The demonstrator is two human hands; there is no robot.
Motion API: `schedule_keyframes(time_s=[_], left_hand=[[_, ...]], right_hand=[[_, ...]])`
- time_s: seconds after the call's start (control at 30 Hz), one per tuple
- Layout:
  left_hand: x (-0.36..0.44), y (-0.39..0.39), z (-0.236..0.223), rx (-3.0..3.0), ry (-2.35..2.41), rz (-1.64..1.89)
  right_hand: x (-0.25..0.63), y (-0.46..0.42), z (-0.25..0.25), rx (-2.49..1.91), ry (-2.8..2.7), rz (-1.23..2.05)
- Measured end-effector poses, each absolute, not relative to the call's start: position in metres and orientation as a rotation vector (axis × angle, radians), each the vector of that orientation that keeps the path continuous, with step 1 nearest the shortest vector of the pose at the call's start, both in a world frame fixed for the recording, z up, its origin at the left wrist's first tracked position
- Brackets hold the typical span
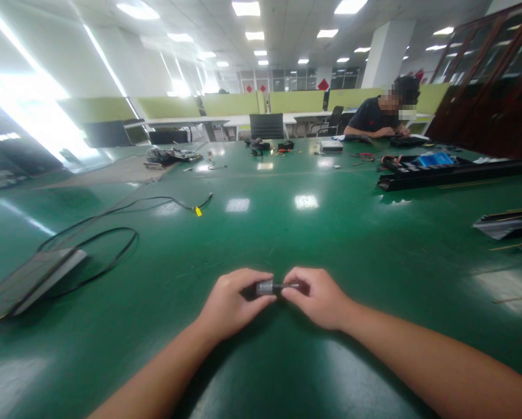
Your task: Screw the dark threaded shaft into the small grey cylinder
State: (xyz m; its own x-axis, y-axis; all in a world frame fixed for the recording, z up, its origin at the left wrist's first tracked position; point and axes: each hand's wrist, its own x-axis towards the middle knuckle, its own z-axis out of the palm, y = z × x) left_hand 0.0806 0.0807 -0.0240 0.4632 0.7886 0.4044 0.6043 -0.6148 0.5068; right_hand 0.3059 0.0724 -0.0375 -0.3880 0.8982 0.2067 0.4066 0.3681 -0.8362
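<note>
My left hand [234, 299] is closed around a small grey metal cylinder [265, 287], its thumb and fingers on either side. The cylinder lies on its side, low over the green table, and looks like a small motor, though its exact kind is unclear. A thin dark rod [278, 286] sticks out of its right end. My right hand [317, 297] pinches this rod between thumb and fingers, with a shiny piece of it showing between them. The two hands are close together, only a short gap apart.
On the glossy green table [252, 233], a black cable [132, 233] with a yellow tag [198, 212] curls at left beside a flat grey panel [34, 279]. Black metal channels [444, 174] lie at right. A seated person [374, 119] works at the far side near scattered parts.
</note>
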Motion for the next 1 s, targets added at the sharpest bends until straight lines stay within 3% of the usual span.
schedule_keyframes(time_s=[1.0], left_hand=[[0.0774, 0.0806, -0.0193, 2.442, 1.227, 0.906]], right_hand=[[0.3063, 0.0719, -0.0361, -1.155, -1.910, 0.910]])
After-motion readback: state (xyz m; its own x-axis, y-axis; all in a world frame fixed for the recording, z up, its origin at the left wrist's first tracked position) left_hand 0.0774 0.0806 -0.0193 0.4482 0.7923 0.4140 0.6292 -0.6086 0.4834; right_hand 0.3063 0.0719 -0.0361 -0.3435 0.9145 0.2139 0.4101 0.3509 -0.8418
